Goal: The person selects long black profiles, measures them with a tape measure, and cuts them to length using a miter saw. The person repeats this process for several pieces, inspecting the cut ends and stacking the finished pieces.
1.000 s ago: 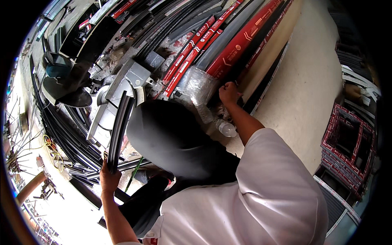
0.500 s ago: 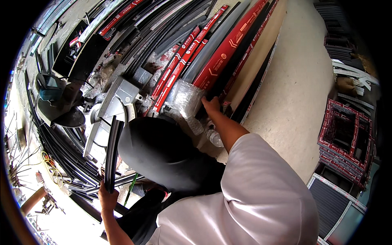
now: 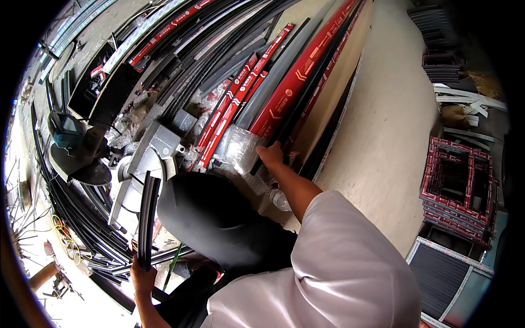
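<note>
My left hand (image 3: 143, 277) is wrapped round the lower end of a short black profile piece (image 3: 146, 218) with lengthwise grooves, held nearly upright left of my knee. My right hand (image 3: 270, 154) reaches forward and is closed on a long black profile (image 3: 285, 121) near its near end. That profile lies alongside a wide red-filmed profile (image 3: 292, 82), and its far part runs back among other lengths. Clear plastic wrap (image 3: 238, 150) bundles the ends of the neighbouring lengths, just left of my right hand. My fingertips are partly hidden.
A cutting saw with a toothed blade (image 3: 93, 174) and a grey metal base (image 3: 143, 164) stands at left. Black profiles (image 3: 82, 213) lie beneath it. A clear plastic bottle (image 3: 280, 200) sits below my right forearm. Red-filmed frames (image 3: 456, 183) are stacked at right.
The whole view has shifted, so the scene sits slightly lower and further left. Both hands keep their holds, and the right hand has hardly moved against the bundle.
</note>
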Tool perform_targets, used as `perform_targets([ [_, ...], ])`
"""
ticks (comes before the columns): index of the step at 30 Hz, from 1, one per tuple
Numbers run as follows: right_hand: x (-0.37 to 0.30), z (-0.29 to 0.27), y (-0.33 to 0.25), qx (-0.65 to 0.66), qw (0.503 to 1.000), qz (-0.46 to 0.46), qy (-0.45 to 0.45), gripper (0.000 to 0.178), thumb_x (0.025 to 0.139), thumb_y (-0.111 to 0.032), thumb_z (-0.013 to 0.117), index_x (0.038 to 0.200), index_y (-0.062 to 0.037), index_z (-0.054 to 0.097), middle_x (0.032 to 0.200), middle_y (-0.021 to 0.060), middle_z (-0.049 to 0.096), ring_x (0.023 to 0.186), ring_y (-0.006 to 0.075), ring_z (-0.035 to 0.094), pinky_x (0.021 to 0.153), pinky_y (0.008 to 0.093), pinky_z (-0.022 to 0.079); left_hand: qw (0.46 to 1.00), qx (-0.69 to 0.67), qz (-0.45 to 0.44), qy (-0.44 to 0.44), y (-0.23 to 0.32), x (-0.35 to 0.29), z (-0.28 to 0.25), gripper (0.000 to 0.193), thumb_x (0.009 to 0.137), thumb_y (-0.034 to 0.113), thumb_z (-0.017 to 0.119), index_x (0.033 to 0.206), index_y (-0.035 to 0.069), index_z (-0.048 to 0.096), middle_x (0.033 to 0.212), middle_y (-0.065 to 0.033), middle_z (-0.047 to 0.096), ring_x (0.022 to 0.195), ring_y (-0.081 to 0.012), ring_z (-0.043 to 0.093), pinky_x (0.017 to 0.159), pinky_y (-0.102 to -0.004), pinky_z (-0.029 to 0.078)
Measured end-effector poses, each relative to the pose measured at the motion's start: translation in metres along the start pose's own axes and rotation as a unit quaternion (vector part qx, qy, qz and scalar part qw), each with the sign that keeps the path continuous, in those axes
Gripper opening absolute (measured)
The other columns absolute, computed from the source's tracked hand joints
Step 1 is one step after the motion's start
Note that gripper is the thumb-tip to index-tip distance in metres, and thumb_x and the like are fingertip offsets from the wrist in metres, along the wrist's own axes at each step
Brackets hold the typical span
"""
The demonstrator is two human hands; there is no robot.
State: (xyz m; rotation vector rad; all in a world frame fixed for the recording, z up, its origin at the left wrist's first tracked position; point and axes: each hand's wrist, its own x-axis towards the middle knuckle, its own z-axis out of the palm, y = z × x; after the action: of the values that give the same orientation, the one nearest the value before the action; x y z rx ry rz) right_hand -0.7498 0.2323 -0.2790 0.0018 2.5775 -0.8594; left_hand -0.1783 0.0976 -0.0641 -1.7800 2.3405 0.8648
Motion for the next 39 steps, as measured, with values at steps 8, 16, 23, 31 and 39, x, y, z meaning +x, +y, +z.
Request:
perform_targets([
  [8, 0.013, -0.023, 0.0, 0.449, 0.871, 0.122, -0.155, 0.032, 0.087, -0.027, 0.073, 0.103, 0.0004, 0.066, 0.085, 0.0149, 0.071, 0.069, 0.031, 0.07, 0.063, 0.0443, 0.059, 0.999, -0.006, 0.0, -0.032, -0.001, 0.006, -0.001, 0.065, 0.069, 0.01, 0.069, 0.131, -0.003, 0.056, 0.088, -0.017, 0.064, 0.075, -0.0341, 0.059, 0.074, -0.0435, 0.052],
  [16, -0.01, -0.058, -0.102, 0.602, 0.761, 0.064, -0.234, 0.024, 0.106, -0.031, 0.063, 0.111, -0.0077, 0.063, 0.092, 0.01, 0.069, 0.082, 0.0248, 0.069, 0.073, 0.0436, 0.061, 0.999, -0.029, 0.025, 0.011, -0.002, 0.01, -0.024, 0.079, 0.071, 0.002, 0.07, 0.147, 0.001, 0.047, 0.094, -0.0131, 0.068, 0.077, -0.0302, 0.065, 0.074, -0.0404, 0.054],
  [23, -0.063, -0.054, -0.226, 0.672, 0.595, 0.014, -0.441, 0.031, 0.111, -0.03, 0.053, 0.111, 0.0011, 0.059, 0.109, 0.0139, 0.067, 0.103, 0.0286, 0.067, 0.1, 0.045, 0.056, 0.992, -0.086, 0.036, 0.084, 0.032, 0.013, -0.06, 0.077, 0.074, 0.001, 0.068, 0.148, 0.002, 0.046, 0.091, -0.0106, 0.063, 0.078, -0.0232, 0.06, 0.075, -0.0349, 0.053],
  [31, -0.163, -0.015, -0.262, 0.518, 0.643, 0.059, -0.561, 0.031, 0.096, -0.029, 0.079, 0.119, -0.0144, 0.065, 0.117, 0.0014, 0.07, 0.116, 0.0188, 0.064, 0.108, 0.0435, 0.049, 0.981, -0.083, 0.117, 0.134, 0.064, 0.006, -0.113, 0.079, 0.075, 0.005, 0.072, 0.149, -0.002, 0.047, 0.1, -0.0115, 0.066, 0.085, -0.0206, 0.06, 0.081, -0.0326, 0.053],
  [39, -0.217, 0.011, -0.256, 0.342, 0.619, 0.121, -0.697, 0.038, 0.088, -0.032, 0.088, 0.117, -0.0165, 0.069, 0.114, 0.0059, 0.067, 0.103, 0.025, 0.068, 0.086, 0.0408, 0.062, 0.963, 0.015, 0.24, 0.125, 0.163, 0.028, -0.155, 0.073, 0.074, 0.011, 0.07, 0.144, 0.001, 0.051, 0.123, -0.0236, 0.065, 0.113, -0.0451, 0.065, 0.098, -0.0483, 0.054],
])
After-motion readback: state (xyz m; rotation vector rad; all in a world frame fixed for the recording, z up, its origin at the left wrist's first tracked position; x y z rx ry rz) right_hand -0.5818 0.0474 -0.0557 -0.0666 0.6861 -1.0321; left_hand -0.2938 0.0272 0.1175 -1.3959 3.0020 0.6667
